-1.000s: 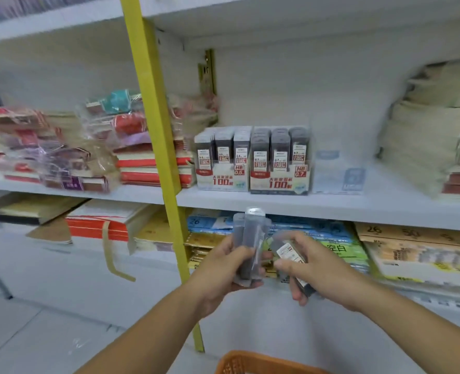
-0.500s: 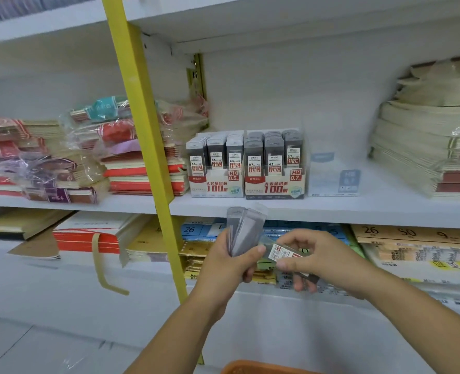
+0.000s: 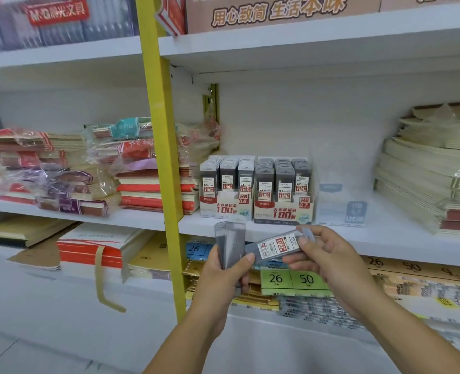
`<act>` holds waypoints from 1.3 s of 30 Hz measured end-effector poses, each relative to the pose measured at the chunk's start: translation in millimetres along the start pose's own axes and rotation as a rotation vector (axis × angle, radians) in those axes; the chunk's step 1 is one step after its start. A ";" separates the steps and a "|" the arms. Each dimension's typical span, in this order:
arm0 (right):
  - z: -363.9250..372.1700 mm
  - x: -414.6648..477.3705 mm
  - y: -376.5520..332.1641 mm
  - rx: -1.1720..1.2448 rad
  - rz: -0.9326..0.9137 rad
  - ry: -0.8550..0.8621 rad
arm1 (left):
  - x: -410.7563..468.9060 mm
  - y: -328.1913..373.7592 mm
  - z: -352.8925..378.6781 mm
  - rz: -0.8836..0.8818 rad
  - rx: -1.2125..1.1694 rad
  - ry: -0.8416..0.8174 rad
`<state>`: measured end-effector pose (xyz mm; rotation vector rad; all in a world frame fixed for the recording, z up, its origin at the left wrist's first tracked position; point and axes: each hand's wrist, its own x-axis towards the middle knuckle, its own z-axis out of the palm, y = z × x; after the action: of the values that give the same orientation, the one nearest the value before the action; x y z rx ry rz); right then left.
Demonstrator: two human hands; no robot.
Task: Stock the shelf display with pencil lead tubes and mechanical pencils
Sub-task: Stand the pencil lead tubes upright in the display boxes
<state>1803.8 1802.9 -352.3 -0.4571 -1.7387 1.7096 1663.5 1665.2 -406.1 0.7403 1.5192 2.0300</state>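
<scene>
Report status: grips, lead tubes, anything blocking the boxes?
Left grip holds a bunch of tubes upright. Right grip pinches one 0.7 tube, lying sideways. 0.7 box on the shelf, front row full. Nothing in the way.

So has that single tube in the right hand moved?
Yes: the tube in the right hand has swung from pointing down to nearly level, rising toward the white shelf edge.

One wide-angle camera, worn on the head, faced forward and slightly down — close to the white shelf (image 3: pixel 385 233).
</scene>
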 end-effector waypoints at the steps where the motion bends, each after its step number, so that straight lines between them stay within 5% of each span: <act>1: 0.3 0.1 -3.1 -0.062 -0.025 0.027 | 0.6 0.2 -0.1 0.001 0.003 0.003; 10: -35.3 50.0 -121.4 -0.612 -0.716 0.195 | 22.2 20.0 16.1 0.044 -0.029 -0.001; 15: -33.7 92.5 -127.3 -1.103 -0.665 0.110 | 31.7 24.1 27.4 0.071 -0.049 0.002; 21: -39.8 113.1 -99.7 -1.184 -0.496 0.042 | 36.0 24.7 30.8 0.113 -0.053 -0.054; 27: -37.3 116.8 -91.9 -1.454 -0.591 0.200 | 32.9 25.8 33.6 0.087 -0.108 -0.070; 32: -26.6 70.9 -67.1 -1.060 -0.774 0.284 | 23.4 27.9 37.1 0.077 -0.100 -0.113; 39: -2.8 35.6 -19.4 -0.327 -0.214 -0.078 | 12.2 21.1 43.3 0.085 0.001 -0.199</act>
<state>1783.4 1826.6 -326.3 -0.3340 -2.0547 1.3146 1682.7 1698.1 -374.2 0.9903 1.3968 1.9504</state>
